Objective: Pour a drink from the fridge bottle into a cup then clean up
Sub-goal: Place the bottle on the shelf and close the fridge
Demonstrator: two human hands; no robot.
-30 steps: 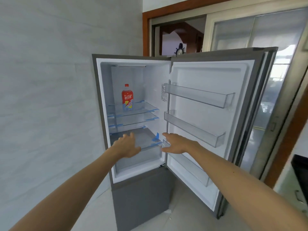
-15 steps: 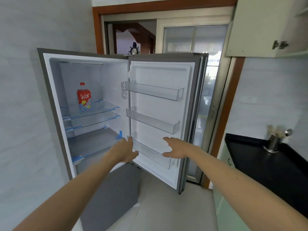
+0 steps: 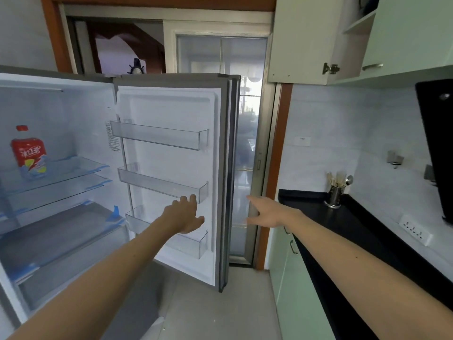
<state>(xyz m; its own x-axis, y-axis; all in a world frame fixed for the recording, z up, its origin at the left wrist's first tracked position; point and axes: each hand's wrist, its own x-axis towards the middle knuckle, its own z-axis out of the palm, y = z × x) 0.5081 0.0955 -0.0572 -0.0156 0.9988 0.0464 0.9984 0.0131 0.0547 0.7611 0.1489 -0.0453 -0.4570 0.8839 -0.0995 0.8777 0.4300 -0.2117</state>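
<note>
A bottle (image 3: 29, 153) with a red cap and red label stands upright on the top glass shelf (image 3: 81, 165) of the open fridge, at the far left. The fridge door (image 3: 171, 109) is swung wide open, its three clear door bins bare. My left hand (image 3: 185, 214) is stretched out in front of the door's lower bins, fingers apart, holding nothing. My right hand (image 3: 268, 212) reaches out past the door's edge, fingers spread and empty. No cup is in view.
A black countertop (image 3: 355, 231) runs along the right wall over green cabinets (image 3: 299, 290). A metal utensil holder (image 3: 334, 192) stands at its far end. An open wall cupboard (image 3: 304, 40) hangs above. A glass sliding door (image 3: 245, 143) is behind the fridge door.
My view has swung to the right, so the fridge and bottle slid to the left edge and the countertop came into view. Both hands moved right, away from the fridge shelves.
</note>
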